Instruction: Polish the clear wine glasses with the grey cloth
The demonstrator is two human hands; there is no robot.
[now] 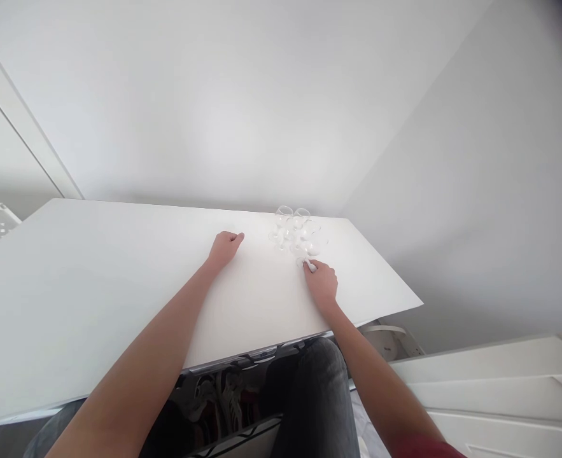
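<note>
A: Nearest to us we see knees in dark jeans [316,394] under the edge of the white desk [94,305], and both bare forearms reach out over it. Can we read any writing or brand anywhere?

B: No, we find nothing legible; the desk and the walls are plain.

A: What about the right hand [323,283]?

B: It rests on the desk with its fingers [310,267] pinched narrowly at the foot of the nearest glass [304,259]. We cannot tell how firm the hold is, the glass being clear and small.

A: And the left hand [224,247]?

B: It lies on the bare desk with fingers loosely curled, holding nothing, well apart from the glass.

A: Beyond them?

B: A cluster of clear stemmed glasses [296,229] stands near the far edge of the desk, close to the wall. They look empty to us, though they are faint.
</note>
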